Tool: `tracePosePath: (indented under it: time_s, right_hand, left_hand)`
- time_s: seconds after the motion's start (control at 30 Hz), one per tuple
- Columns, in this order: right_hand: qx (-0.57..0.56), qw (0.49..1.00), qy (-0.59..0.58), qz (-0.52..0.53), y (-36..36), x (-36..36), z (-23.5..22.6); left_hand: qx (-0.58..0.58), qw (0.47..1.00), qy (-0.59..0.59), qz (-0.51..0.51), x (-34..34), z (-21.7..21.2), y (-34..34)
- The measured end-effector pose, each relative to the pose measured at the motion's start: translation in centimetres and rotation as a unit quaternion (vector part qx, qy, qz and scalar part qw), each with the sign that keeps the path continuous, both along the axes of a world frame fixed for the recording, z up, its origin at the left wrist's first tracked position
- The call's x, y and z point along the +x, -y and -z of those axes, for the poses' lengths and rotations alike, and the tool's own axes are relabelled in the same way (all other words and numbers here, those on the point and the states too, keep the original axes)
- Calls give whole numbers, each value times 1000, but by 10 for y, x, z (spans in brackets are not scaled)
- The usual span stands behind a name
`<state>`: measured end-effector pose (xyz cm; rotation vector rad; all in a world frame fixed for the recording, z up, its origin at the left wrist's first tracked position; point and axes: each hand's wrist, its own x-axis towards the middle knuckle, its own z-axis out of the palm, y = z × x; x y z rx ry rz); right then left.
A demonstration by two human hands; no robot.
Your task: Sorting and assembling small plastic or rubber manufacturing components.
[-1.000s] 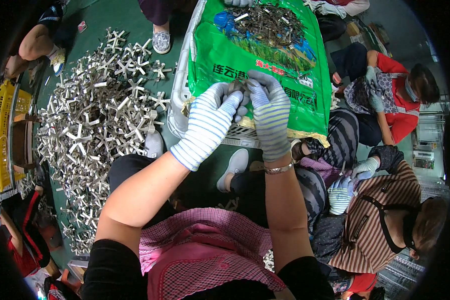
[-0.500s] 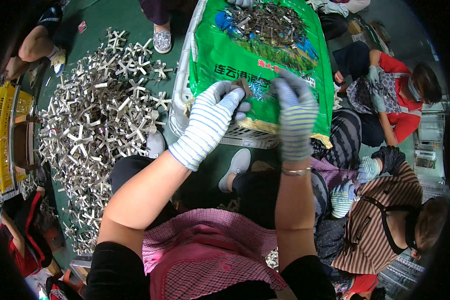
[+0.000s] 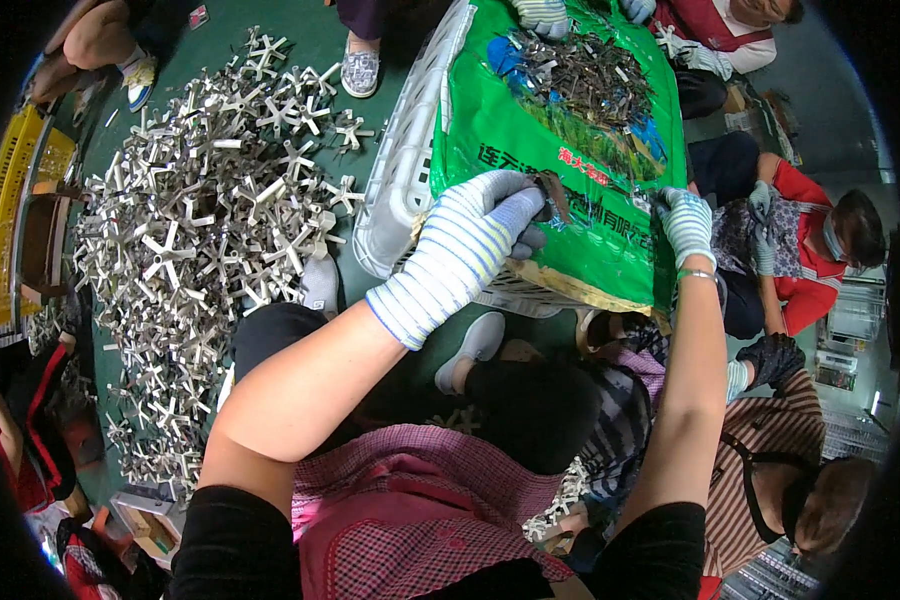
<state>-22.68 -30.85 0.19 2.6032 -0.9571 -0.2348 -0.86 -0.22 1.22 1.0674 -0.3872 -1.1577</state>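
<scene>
My left hand (image 3: 470, 235), in a blue-and-white striped glove with grey fingertips, pinches a small dark brownish strip-like piece (image 3: 554, 197) above the near part of a green plastic sack (image 3: 462, 125). The sack lies flat across an upturned-looking white plastic crate (image 3: 388, 190). At the sack's right edge is my right hand (image 3: 690, 232), gloved the same way. Its fingers are bent inward and closed, their tips partly hidden, so what they hold cannot be made out. A heap of small dark thin pieces (image 3: 605, 85) rests on the far part of the sack.
A big pile of pale star-shaped parts (image 3: 210, 220) covers the floor to the left. Yellow crates (image 3: 8, 215) stand at the far left. A co-worker's gloved hand (image 3: 542, 14) touches the heap's far side. Other people sit close on the right, one in red (image 3: 805, 255).
My right hand has moved right, from over the sack to its right edge. The left hand still holds the dark piece. The whole view has shifted slightly, so the sack appears farther right.
</scene>
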Motion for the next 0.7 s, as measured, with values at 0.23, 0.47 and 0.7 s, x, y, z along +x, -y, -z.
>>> tracePosePath:
  time_s: [0.23,0.47,0.7]
  right_hand:
    - [31,990,124,66,-15,-17,-29]
    - [225,817,531,15,-164,34,-42]
    - [406,710,575,2,-232,105,-22]
  left_hand:
    - [-5,999,25,34,6,0,-1]
    - [19,992,-97,80,5,0,-2]
    - [-19,992,-60,108,5,8,-11]
